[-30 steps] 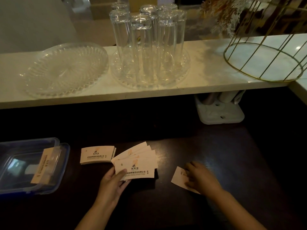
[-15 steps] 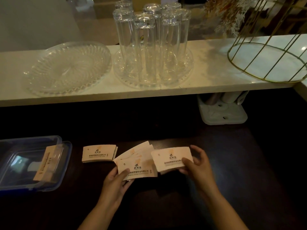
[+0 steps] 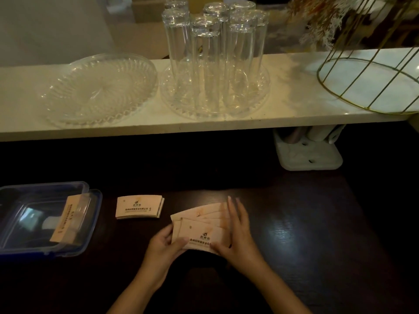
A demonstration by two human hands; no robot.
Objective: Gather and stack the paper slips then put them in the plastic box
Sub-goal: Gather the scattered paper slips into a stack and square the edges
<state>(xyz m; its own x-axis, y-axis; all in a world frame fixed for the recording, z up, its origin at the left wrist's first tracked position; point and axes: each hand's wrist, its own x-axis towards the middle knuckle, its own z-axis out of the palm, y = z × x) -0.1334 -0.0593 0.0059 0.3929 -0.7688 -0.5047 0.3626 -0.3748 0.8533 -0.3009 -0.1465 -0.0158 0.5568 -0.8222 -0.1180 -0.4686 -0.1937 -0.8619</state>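
At the left edge of the dark counter (image 3: pixel 294 234), a clear plastic box (image 3: pixel 90 223) with a blue rim is sitting open, and a bundle of slips (image 3: pixel 65 219) is leaning on its edge inside it. Just right of the box, a neat stack of paper slips (image 3: pixel 138 207) is lying flat on the counter, apart from the hands. Near the counter's front edge, around its middle, the person's left hand (image 3: pixel 162 247) is pinching the lower left corner of a fanned bunch of slips (image 3: pixel 199 225), thumb on top. The right hand (image 3: pixel 241 232) is pressing flat against the bunch's right side, fingers straight and thumb under the lower edge, so both hands are gripping the same bunch. Behind, on a pale raised shelf (image 3: pixel 283 105), a glass dish (image 3: pixel 97 91), upturned tall glasses (image 3: pixel 213 60) on a tray and a gold wire basket (image 3: pixel 371 82) are standing from left to right.
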